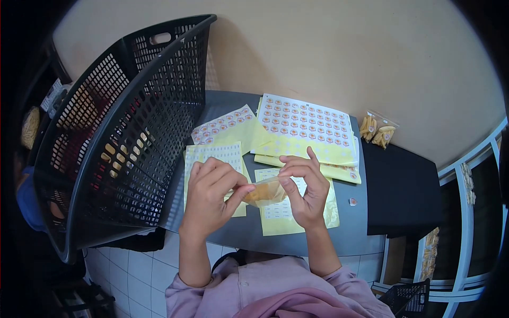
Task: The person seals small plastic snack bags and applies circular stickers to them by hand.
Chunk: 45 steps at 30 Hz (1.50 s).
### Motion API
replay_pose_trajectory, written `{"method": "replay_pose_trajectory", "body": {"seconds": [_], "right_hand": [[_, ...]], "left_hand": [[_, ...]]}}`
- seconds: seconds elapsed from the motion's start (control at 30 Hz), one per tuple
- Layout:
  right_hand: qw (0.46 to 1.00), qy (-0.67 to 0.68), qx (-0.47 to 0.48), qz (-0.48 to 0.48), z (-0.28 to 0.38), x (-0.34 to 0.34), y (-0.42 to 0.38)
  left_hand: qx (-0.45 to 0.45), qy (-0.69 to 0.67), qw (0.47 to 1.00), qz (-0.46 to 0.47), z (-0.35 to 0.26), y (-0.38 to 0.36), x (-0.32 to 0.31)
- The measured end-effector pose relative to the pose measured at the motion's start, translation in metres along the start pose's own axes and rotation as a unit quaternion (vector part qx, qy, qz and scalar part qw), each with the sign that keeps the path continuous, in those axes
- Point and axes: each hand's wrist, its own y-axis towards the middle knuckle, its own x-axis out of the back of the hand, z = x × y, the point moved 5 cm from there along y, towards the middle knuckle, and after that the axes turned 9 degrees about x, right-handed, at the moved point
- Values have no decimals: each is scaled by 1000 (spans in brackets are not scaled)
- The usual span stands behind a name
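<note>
Between my two hands is a small clear plastic bag [263, 193] with yellow-orange pieces in it, held above the table. My left hand [214, 192] pinches the bag's left end between thumb and fingers. At the bag's upper right edge, my right hand [306, 188] pinches it too, with some of its fingers raised. Beneath the hands lies a yellow-backed sheet of printed labels [275, 225]. Another label sheet [213, 153] is under and beyond my left hand. Farther back are a partly peeled sheet of round stickers [225, 124] and a large stack of sticker sheets [305, 124].
A large dark plastic basket [143, 106] stands at the left, with yellow-orange items showing through its holes. One loose round sticker [353, 202] lies on the grey table [350, 228]. Filled clear bags [378, 130] sit at the back right, beside a black surface [400, 185].
</note>
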Motion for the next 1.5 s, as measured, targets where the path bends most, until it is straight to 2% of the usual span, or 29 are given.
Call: {"method": "replay_pose_trajectory", "body": {"seconds": [0.2, 0.37, 0.5, 0.57, 0.6, 0.63, 0.67, 0.7, 0.73, 0.8, 0.83, 0.87, 0.9, 0.93, 0.97, 1.0, 1.03, 1.07, 1.13, 1.2, 1.27, 1.33, 1.4, 1.43, 1.47, 1.5], "right_hand": [[1000, 1, 10, 1, 3, 2, 5], [999, -18, 27, 4, 5, 7, 9], [998, -20, 49, -22, 11, 6, 12], [998, -21, 61, -25, 13, -1, 10], [997, 44, 19, -54, 9, -4, 7], [990, 108, -24, -84, 3, -6, 4], [990, 110, -24, -84, 2, -10, 3], [980, 159, -47, -111, -3, -12, 3], [966, 208, -69, -138, -7, -14, 2], [959, 240, -90, -121, -9, -25, -2], [955, 262, -101, -101, -9, -34, -3], [949, 282, -111, -81, -9, -41, -5], [957, 270, -99, -32, -10, -48, -7], [957, 270, -99, -31, -10, -52, -9], [940, 304, -151, -33, -13, -60, -12], [919, 336, -203, -35, -18, -66, -16], [951, 243, -191, -7, -30, -69, -24], [951, 244, -191, -7, -43, -71, -33], [976, 95, -189, 51, -65, -70, -51], [976, 68, -200, 44, -76, -63, -62], [980, -10, -197, -10, -82, -41, -67], [973, -55, -216, -66, -90, -11, -69], [964, -80, -224, -120, -98, 21, -76], [962, -105, -219, -125, -100, 35, -80], [959, -130, -214, -130, -100, 49, -84], [950, -150, -234, -141, -99, 61, -91]], "left_hand": [[-27, 13, 999, -9, 4, 0, 5], [-95, 19, 995, -38, 0, 5, 8], [-95, 25, 993, -69, 7, 8, 15], [-66, -34, 993, -87, 23, 4, 18], [-65, -33, 994, -87, 27, 1, 14], [1, -198, 975, -98, 40, -2, 12], [67, -357, 926, -106, 54, -6, 8], [68, -356, 926, -106, 56, -13, 5], [101, -358, 926, -67, 58, -22, -2], [166, -362, 917, 9, 62, -42, -16], [222, -384, 891, 94, 71, -55, -24], [221, -385, 891, 93, 79, -67, -24], [281, -440, 850, 73, 94, -82, -27], [339, -492, 800, 53, 107, -97, -31], [340, -492, 800, 52, 116, -109, -31], [345, -535, 771, 20, 126, -122, -30], [349, -575, 740, -12, 135, -134, -29], [348, -575, 740, -13, 144, -147, -31], [384, -581, 716, -49, 161, -170, -35], [395, -579, 708, -84, 154, -168, -34], [322, -645, 693, -28, 141, -156, -33], [297, -658, 692, -24, 130, -144, -39], [291, -749, 594, -42, 126, -136, -52], [265, -796, 544, -15, 124, -129, -62], [264, -799, 540, -10, 120, -124, -70], [271, -816, 511, 2, 113, -119, -80]]}}
